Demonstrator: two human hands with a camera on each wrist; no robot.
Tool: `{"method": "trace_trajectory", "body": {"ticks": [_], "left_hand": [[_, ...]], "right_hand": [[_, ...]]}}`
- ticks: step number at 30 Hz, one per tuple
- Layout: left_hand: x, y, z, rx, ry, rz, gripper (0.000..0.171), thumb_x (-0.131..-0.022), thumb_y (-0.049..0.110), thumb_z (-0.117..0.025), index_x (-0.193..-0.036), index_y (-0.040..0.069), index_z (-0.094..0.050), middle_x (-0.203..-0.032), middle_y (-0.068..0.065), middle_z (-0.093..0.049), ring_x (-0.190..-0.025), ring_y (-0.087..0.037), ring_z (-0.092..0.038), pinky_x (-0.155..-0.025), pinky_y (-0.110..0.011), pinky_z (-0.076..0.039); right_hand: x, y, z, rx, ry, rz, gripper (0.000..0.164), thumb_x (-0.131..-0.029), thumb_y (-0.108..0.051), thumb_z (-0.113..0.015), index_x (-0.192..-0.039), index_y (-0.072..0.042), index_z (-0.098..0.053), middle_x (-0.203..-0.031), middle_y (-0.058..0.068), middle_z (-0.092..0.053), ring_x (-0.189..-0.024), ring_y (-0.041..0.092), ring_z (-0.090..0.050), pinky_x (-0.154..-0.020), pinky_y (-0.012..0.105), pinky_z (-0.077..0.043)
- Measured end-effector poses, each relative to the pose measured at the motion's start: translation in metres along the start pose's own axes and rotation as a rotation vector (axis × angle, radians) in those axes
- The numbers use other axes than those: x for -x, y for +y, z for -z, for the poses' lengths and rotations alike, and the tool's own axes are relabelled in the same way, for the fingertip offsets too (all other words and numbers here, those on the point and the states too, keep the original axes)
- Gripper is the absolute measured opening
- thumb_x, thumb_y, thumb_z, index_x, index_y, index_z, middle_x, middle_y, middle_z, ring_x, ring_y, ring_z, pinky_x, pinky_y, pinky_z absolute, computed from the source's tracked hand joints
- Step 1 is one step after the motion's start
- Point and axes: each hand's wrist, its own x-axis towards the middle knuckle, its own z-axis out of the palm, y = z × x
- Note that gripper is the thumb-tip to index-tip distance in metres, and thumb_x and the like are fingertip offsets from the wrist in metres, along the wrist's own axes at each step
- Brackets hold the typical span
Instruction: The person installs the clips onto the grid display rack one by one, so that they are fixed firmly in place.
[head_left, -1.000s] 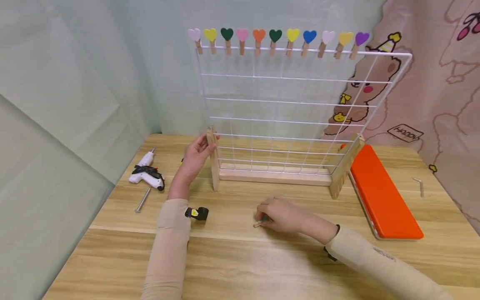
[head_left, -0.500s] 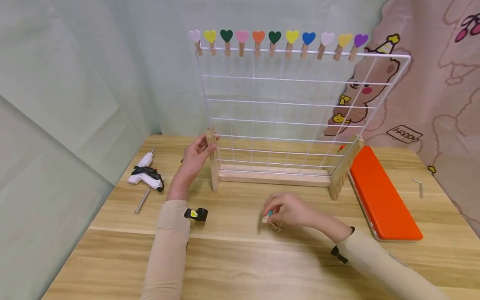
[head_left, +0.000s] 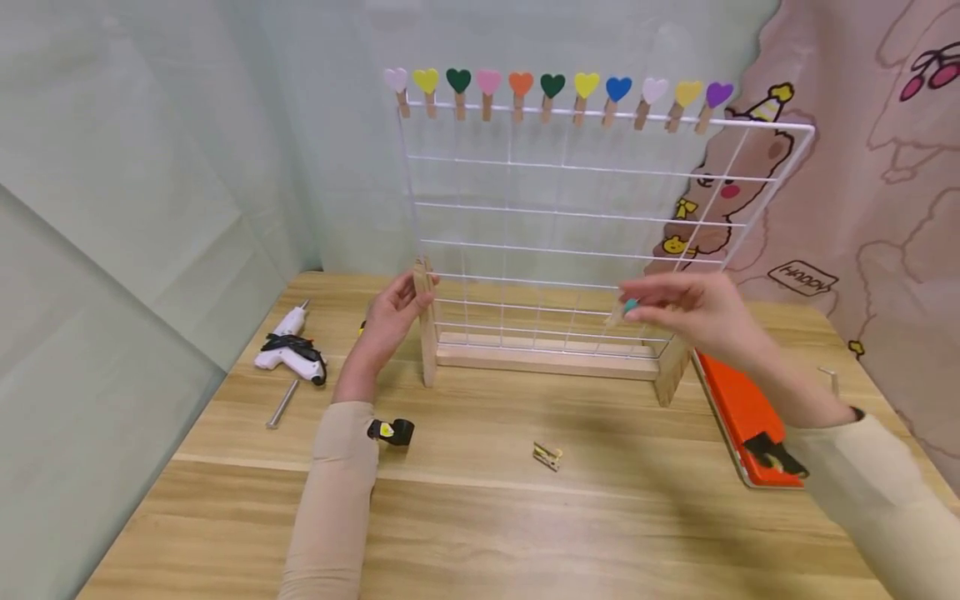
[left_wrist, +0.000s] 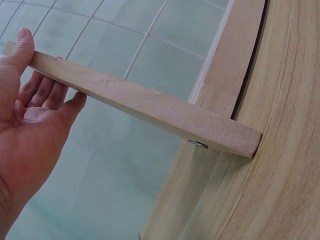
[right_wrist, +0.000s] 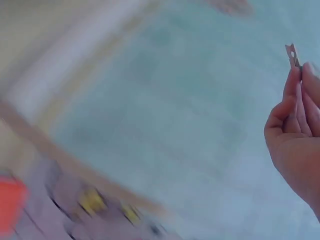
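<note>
A white wire grid [head_left: 555, 215] stands upright in a wooden base, with a row of clothespins topped by coloured hearts clipped along its top bar. My left hand [head_left: 390, 317] grips the left wooden post [head_left: 426, 333], thumb on one side and fingers on the other, as the left wrist view also shows. In front of the grid's lower right, my right hand [head_left: 693, 312] pinches a small wooden clothespin [right_wrist: 292, 54] with a teal top, raised off the table. Another small clothespin [head_left: 547, 456] with some yellow on it lies on the tabletop.
To the left lie a white glue gun [head_left: 292, 346] wrapped in black cord and a metal bolt [head_left: 282, 405]. An orange-lidded case [head_left: 731, 396] sits at the right, partly behind my right arm. An Allen key [head_left: 832, 380] lies beyond it.
My right hand has lifted the teal-topped clothespin from the table and carried it up and right towards the grid. The other clothespin is now uncovered. My left hand stays on the post.
</note>
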Motion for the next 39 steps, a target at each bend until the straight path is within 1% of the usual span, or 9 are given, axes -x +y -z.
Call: {"method": "trace_trajectory", "body": {"ticks": [6, 10, 13, 16, 20, 23, 27, 34, 39], "left_hand": [[0.003, 0.008, -0.002, 0.015, -0.009, -0.003, 0.047, -0.086, 0.025, -0.053, -0.128, 0.009, -0.04, -0.131, -0.006, -0.043, -0.123, -0.012, -0.034, -0.101, -0.034, -0.029], [0.006, 0.014, -0.003, 0.011, -0.019, -0.003, 0.047, -0.086, 0.024, -0.052, -0.129, 0.008, -0.038, -0.131, -0.007, -0.042, -0.124, -0.013, -0.034, -0.101, -0.035, -0.028], [0.005, 0.012, -0.002, 0.008, -0.015, 0.002, 0.048, -0.085, 0.025, -0.053, -0.129, 0.011, -0.039, -0.131, -0.006, -0.043, -0.123, -0.013, -0.034, -0.101, -0.035, -0.028], [0.003, 0.006, 0.0, 0.013, -0.008, 0.0, 0.048, -0.085, 0.027, -0.053, -0.128, 0.012, -0.04, -0.13, -0.004, -0.044, -0.123, -0.011, -0.035, -0.101, -0.033, -0.028], [0.0, -0.001, 0.001, 0.012, -0.006, -0.013, 0.049, -0.084, 0.029, -0.054, -0.128, 0.012, -0.041, -0.13, -0.004, -0.044, -0.123, -0.011, -0.035, -0.101, -0.034, -0.029], [-0.001, -0.002, 0.001, 0.016, -0.012, -0.016, 0.05, -0.085, 0.027, -0.054, -0.129, 0.01, -0.039, -0.13, -0.005, -0.044, -0.123, -0.012, -0.035, -0.101, -0.034, -0.029], [0.0, 0.002, -0.001, 0.03, -0.018, -0.014, 0.05, -0.085, 0.025, -0.053, -0.129, 0.006, -0.037, -0.131, -0.007, -0.043, -0.123, -0.013, -0.034, -0.101, -0.035, -0.029], [0.006, 0.014, -0.006, 0.008, -0.014, -0.017, 0.046, -0.087, 0.024, -0.051, -0.129, 0.009, -0.039, -0.131, -0.007, -0.043, -0.123, -0.013, -0.034, -0.101, -0.035, -0.029], [0.006, 0.012, -0.005, 0.01, -0.015, -0.02, 0.047, -0.087, 0.022, -0.051, -0.13, 0.007, -0.037, -0.131, -0.009, -0.042, -0.124, -0.014, -0.034, -0.102, -0.035, -0.028]], "right_hand": [[-0.01, -0.049, 0.08, -0.055, 0.28, -0.014, 0.024, -0.075, -0.001, -0.064, -0.098, 0.004, -0.062, -0.098, 0.0, -0.064, -0.078, 0.008, -0.062, -0.066, 0.01, -0.047], [-0.022, -0.06, 0.116, 0.086, 0.37, 0.042, 0.023, -0.081, -0.003, -0.057, -0.103, -0.002, -0.061, -0.092, -0.006, -0.061, -0.074, 0.005, -0.055, -0.07, 0.003, -0.041], [-0.036, -0.06, 0.132, 0.124, 0.41, 0.026, 0.029, -0.084, -0.009, -0.053, -0.112, -0.011, -0.058, -0.087, -0.012, -0.056, -0.074, 0.003, -0.05, -0.069, 0.001, -0.038], [-0.05, -0.06, 0.14, 0.109, 0.434, -0.03, 0.034, -0.083, -0.016, -0.054, -0.116, -0.016, -0.056, -0.088, -0.013, -0.055, -0.078, 0.002, -0.048, -0.071, 0.0, -0.037], [-0.064, -0.059, 0.142, 0.005, 0.443, -0.081, 0.036, -0.076, -0.021, -0.062, -0.111, -0.012, -0.06, -0.093, -0.008, -0.059, -0.084, 0.005, -0.05, -0.075, 0.002, -0.038], [-0.069, -0.059, 0.14, -0.117, 0.425, -0.074, 0.037, -0.073, -0.02, -0.065, -0.107, -0.007, -0.061, -0.096, -0.003, -0.061, -0.087, 0.007, -0.052, -0.076, 0.005, -0.041], [-0.072, -0.059, 0.136, -0.189, 0.425, -0.042, 0.036, -0.073, -0.018, -0.066, -0.106, -0.004, -0.061, -0.094, -0.002, -0.064, -0.087, 0.009, -0.055, -0.074, 0.007, -0.042], [-0.067, -0.059, 0.135, -0.143, 0.458, -0.013, 0.034, -0.075, -0.017, -0.065, -0.106, -0.004, -0.061, -0.094, -0.003, -0.064, -0.087, 0.007, -0.056, -0.074, 0.006, -0.042], [-0.063, -0.057, 0.134, -0.098, 0.448, 0.024, 0.029, -0.075, -0.013, -0.065, -0.102, -0.002, -0.063, -0.089, -0.003, -0.064, -0.079, 0.007, -0.057, -0.069, 0.006, -0.043]]}}
